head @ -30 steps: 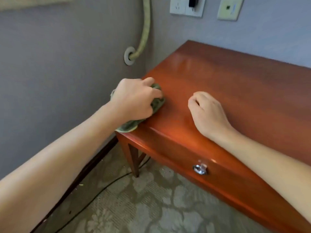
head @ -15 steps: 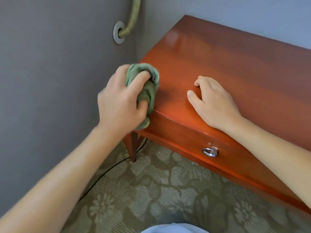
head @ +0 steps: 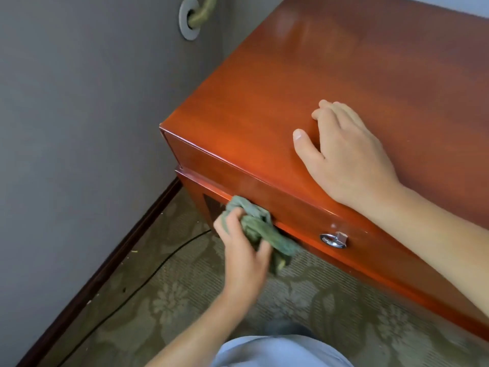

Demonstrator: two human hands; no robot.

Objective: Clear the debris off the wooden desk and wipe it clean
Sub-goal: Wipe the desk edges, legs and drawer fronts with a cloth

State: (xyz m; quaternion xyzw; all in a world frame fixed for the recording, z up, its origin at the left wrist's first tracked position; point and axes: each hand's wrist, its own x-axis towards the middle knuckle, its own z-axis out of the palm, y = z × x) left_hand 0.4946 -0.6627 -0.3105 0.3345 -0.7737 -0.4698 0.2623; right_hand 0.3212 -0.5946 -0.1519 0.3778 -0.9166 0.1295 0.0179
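Writing: none readable on any surface.
Bench (head: 264,102): one, glossy red-brown wood, set in a wall corner.
Cloth (head: 260,229): one, green, bunched — pressed against the bench's front face, left of the drawer pull (head: 334,239).
Left hand (head: 243,250): fingers curled round the cloth, blurred.
Right hand (head: 346,157): relaxed, palm down on the benchtop — holds nothing.
Floor: patterned carpet (head: 185,295), one black cable (head: 148,276).

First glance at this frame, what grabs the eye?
The glossy red-brown wooden desk fills the upper right, in a corner of grey walls. The left hand grips a crumpled green cloth against the desk's front, left of the chrome drawer pull. The right hand rests on the desktop near the front edge.
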